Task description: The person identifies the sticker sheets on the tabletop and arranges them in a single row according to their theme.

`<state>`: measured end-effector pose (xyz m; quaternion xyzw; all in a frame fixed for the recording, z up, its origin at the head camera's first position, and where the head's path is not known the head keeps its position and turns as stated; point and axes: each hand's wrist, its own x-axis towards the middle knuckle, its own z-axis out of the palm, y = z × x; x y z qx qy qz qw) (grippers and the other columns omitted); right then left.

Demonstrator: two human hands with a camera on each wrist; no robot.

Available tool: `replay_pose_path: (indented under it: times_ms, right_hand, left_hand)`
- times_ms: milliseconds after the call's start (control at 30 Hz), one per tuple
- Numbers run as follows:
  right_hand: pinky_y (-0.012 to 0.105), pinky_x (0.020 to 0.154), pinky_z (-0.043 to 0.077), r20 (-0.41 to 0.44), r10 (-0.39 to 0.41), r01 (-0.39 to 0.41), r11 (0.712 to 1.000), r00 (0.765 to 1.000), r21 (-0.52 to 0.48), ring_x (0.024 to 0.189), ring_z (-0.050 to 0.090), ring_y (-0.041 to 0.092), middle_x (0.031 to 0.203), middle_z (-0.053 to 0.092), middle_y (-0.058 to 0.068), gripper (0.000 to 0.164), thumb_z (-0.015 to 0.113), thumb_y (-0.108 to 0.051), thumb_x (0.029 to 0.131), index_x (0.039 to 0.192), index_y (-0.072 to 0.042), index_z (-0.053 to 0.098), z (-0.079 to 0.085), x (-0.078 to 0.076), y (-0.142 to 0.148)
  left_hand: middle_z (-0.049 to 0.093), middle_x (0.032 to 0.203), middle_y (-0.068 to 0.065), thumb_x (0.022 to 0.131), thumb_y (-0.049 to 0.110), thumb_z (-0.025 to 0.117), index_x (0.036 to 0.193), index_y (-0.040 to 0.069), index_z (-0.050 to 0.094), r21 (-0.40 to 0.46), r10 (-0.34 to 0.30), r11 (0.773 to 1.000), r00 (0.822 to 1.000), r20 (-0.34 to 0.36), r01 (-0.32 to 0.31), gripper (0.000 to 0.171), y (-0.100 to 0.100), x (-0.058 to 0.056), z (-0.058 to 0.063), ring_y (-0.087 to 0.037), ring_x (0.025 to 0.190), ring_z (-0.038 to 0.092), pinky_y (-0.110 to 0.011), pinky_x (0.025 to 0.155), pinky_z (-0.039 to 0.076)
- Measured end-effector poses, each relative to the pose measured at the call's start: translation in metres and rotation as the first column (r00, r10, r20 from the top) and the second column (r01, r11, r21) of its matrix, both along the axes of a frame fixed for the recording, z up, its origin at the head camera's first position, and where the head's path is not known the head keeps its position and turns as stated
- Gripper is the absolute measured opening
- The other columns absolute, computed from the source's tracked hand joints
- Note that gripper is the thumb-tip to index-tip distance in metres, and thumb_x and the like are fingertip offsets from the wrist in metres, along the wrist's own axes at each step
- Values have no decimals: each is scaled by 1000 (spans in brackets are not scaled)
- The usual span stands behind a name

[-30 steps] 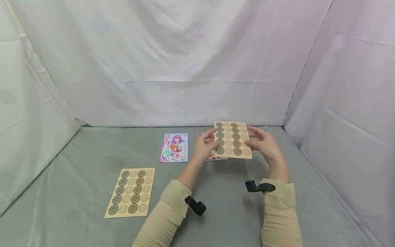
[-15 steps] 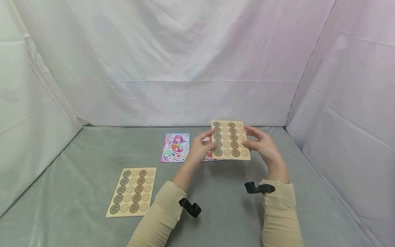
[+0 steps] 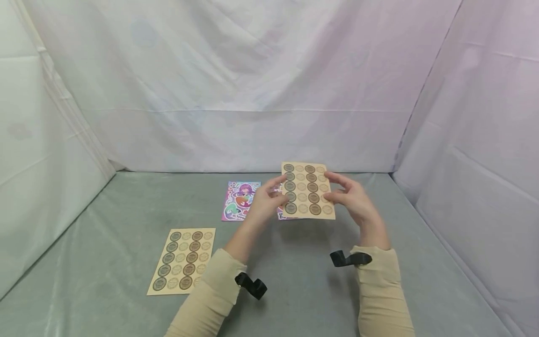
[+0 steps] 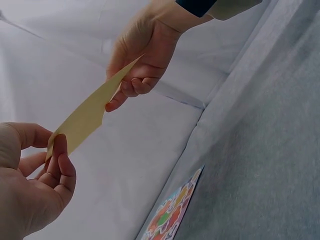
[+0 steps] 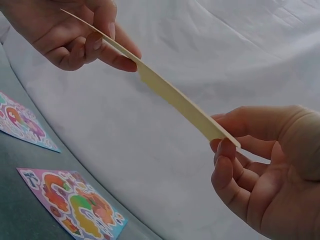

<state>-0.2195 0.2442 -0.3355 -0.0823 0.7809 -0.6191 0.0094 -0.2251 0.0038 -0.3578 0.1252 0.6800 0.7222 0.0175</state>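
Both hands hold up a tan sticker sheet point(image 3: 306, 191) printed with columns of round seals, raised above the table. My left hand point(image 3: 265, 202) pinches its left edge between thumb and fingers, while my right hand point(image 3: 353, 199) pinches the right edge. From the wrist views the sheet point(image 5: 175, 102) appears nearly edge-on, slightly bowed, its plain back showing. Behind it on the table lies a colourful sticker sheet point(image 5: 75, 202), mostly hidden in the head view. To its left is a mermaid sticker sheet point(image 3: 241, 201).
A second tan sheet of round seals point(image 3: 181, 262) lies flat at the front left, its lower right corner covered by the left sleeve point(image 3: 210, 290). Grey cloth covers the table point(image 3: 113, 243). White curtains point(image 3: 252, 84) enclose the back and both sides.
Both hands have shifted a little to the left with the held sheet, baring more table at the right. The sheets on the table appear slightly further right as the head view turns.
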Motion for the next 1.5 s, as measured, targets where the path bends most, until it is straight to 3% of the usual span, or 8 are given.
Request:
replay_pose_path:
  times_ms: [267,467,567,833,967,1133,1300,1500]
  right_hand:
    - [27,80,51,-1,20,-20,999,1000,-33,85,66,17,140,38,12,69,67,2,86,147,-10,39,1,-1,-10]
    - [28,84,50,-14,40,-40,997,999,-64,85,67,19,141,39,11,70,68,1,86,147,-11,38,1,0,-17]
    - [28,85,49,-9,56,-57,996,998,-72,86,67,19,141,38,10,70,69,0,85,148,-10,37,1,0,-20]
    - [32,87,46,-19,89,-90,994,996,-66,81,65,18,138,39,11,72,69,1,84,148,-11,37,1,1,-26]
    - [37,91,42,-21,93,-94,993,995,-70,78,65,18,136,40,11,73,70,3,82,147,-10,38,-1,1,-28]
    - [36,87,47,-8,111,-111,992,994,-54,82,67,22,136,40,11,74,70,2,81,147,-10,39,0,4,-31]
    - [31,74,52,11,126,-126,992,992,-23,84,68,23,138,40,9,74,71,1,81,147,-12,39,-2,7,-36]
    - [28,72,52,12,151,-151,988,988,-22,76,66,19,140,37,10,75,70,1,81,148,-10,37,-7,10,-44]
  left_hand:
    - [56,117,-8,81,-7,62,136,10,54,28,-11,1000,1000,-8,11,59,-12,5,3,-10,67,58,-25,66,46]
    - [62,97,-12,83,-4,64,136,12,54,1,10,1000,1000,14,-10,57,-20,7,7,-12,68,60,-29,73,49]
    - [61,96,-10,82,-4,64,136,15,54,-16,27,1000,999,34,-26,58,-24,9,10,-14,68,59,-30,74,48]
    - [59,77,-8,81,-8,62,138,17,52,28,-15,1000,998,57,13,63,-34,13,10,-13,62,52,-30,69,47]
    - [62,87,-7,80,-9,61,139,13,51,40,-28,999,999,47,26,64,-38,14,9,-12,64,55,-28,68,49]
    - [59,82,-11,79,-10,61,139,12,51,23,-29,999,999,31,29,64,-44,17,8,-13,63,55,-27,68,50]
    - [53,105,-11,79,-10,61,139,12,51,-28,-10,1000,1000,6,10,64,-51,22,8,-13,63,54,-28,66,50]
    - [48,125,-11,79,-12,60,140,7,49,-47,-26,999,1000,-16,25,65,-59,26,4,-11,62,51,-24,62,48]
